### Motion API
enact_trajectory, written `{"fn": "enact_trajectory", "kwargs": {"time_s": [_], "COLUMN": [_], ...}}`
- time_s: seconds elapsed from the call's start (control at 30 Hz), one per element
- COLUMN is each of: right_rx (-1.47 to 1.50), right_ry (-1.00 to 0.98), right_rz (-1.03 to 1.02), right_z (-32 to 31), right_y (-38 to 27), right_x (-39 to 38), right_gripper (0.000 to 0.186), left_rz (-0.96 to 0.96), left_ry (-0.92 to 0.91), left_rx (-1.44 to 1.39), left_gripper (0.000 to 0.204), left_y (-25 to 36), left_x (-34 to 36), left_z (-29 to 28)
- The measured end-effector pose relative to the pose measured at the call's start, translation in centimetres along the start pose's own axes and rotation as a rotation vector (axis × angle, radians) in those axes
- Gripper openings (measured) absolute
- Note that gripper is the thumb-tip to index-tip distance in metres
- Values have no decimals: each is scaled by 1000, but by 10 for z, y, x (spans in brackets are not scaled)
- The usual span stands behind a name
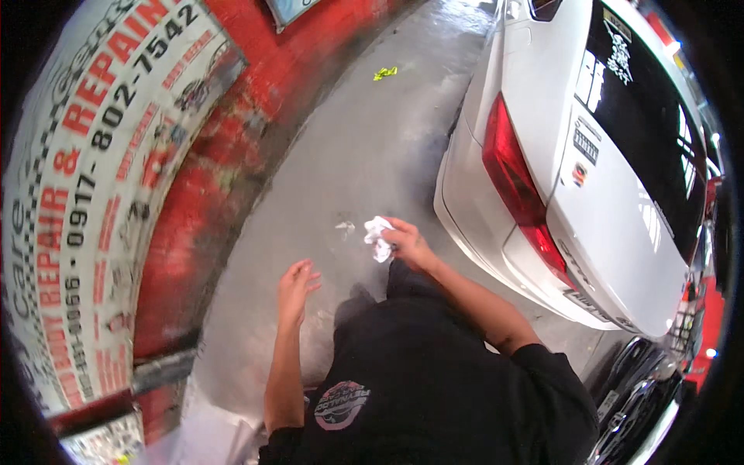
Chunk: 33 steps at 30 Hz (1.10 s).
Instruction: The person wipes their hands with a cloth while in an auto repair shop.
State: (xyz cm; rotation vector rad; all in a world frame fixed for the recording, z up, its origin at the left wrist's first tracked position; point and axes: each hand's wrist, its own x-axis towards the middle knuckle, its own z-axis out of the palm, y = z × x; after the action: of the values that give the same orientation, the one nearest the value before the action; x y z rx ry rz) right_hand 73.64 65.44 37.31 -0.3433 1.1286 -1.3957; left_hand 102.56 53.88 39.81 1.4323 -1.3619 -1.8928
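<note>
My right hand [411, 245] is closed on a crumpled white wad [377, 236], held out in front of my body. Whether the wad is cloth or paper I cannot make out. To its left, my left hand [294, 291] is raised with nothing in it, its fingers loosely bent and apart. Beyond my right arm stands a white car [480, 186], its rear corner and red tail light [515, 178] nearest to that hand. Neither hand touches the car.
A red wall [225, 163] with a large printed sign [93, 201] runs along the left. On the grey floor [349, 147] lie a small white scrap [346, 228] and a yellow-green crumpled piece [385, 74]. A dark vehicle [632, 403] is at the lower right.
</note>
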Motion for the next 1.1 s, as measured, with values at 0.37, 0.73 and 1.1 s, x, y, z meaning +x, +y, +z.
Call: {"fn": "enact_trajectory", "kwargs": {"time_s": [0.37,0.73,1.1], "right_rx": [269,296,395], "right_ry": [380,534,1376], "right_rz": [34,133,232], "right_z": [-145,-216,-349], "right_y": [-110,-277,-263], "right_x": [356,552,763], "right_gripper": [33,36,41], "left_rz": [159,237,287], "left_ry": [37,4,-267], "left_rx": [464,991,1123], "left_gripper": [34,26,18], "left_y": [134,222,241], "left_x": [450,794,1295], "left_z": [31,104,408]}}
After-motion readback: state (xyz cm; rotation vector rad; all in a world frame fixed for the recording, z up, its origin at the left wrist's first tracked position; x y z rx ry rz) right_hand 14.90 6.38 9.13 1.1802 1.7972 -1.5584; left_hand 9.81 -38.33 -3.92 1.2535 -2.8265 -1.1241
